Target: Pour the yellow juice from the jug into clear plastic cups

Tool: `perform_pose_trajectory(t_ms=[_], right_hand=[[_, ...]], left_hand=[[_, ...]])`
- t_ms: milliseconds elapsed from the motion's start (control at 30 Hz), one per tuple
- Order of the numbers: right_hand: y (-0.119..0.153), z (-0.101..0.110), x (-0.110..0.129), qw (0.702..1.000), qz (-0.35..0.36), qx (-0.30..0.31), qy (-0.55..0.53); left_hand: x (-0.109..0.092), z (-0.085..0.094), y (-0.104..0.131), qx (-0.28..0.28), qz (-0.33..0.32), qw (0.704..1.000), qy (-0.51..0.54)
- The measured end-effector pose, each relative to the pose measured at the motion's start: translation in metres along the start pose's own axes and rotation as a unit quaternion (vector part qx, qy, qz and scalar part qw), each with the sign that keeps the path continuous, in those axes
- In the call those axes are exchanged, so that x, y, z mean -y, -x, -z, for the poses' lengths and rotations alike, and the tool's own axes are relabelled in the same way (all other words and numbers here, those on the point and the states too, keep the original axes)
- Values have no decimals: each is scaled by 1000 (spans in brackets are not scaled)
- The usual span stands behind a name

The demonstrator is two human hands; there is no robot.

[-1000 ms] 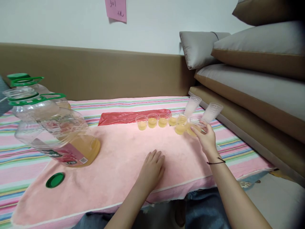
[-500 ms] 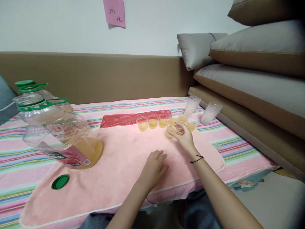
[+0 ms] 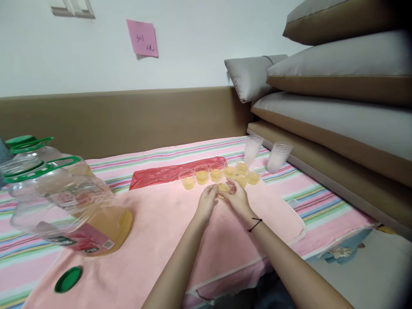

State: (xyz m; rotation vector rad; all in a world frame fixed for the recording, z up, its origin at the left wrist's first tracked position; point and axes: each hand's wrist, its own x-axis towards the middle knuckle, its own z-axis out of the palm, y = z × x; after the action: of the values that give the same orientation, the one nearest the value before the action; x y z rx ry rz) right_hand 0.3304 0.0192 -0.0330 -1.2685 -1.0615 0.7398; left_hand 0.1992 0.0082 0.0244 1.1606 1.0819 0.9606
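A small clear cup of yellow liquid (image 3: 223,188) is between my two hands, above the pink cloth (image 3: 154,227). My right hand (image 3: 237,198) has its fingers around the cup's right side. At the cup's left side, my left hand (image 3: 207,202) has its fingers closed against it. Behind the hands stand several similar cups, the leftmost one (image 3: 188,180) near the red plastic bag (image 3: 161,174). Two stacks of clear cups, one upright-looking (image 3: 252,149) and one leaning (image 3: 278,157), are farther back right.
On the left stands a large open bottle (image 3: 106,227) of yellow liquid, with another bottle (image 3: 25,143) behind it. A green cap (image 3: 68,279) lies on the cloth at front left. Stacked cushions (image 3: 337,120) rise along the right side.
My left hand has moved forward and closed on the cup. My right hand has brought a cup back and left, away from the other cups. The view has shifted slightly.
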Motion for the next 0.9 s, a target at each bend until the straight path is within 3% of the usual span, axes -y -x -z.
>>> perform_pose_trajectory(t_ms=[367, 633, 900], right_hand=[[8, 7, -14, 999, -33, 13, -36], [18, 5, -5, 996, -43, 21, -76], [12, 4, -5, 994, -48, 18, -101]], left_hand=[[8, 4, -2, 33, 31, 997, 67], [22, 3, -11, 47, 26, 994, 100], [24, 3, -20, 74, 4, 992, 106]])
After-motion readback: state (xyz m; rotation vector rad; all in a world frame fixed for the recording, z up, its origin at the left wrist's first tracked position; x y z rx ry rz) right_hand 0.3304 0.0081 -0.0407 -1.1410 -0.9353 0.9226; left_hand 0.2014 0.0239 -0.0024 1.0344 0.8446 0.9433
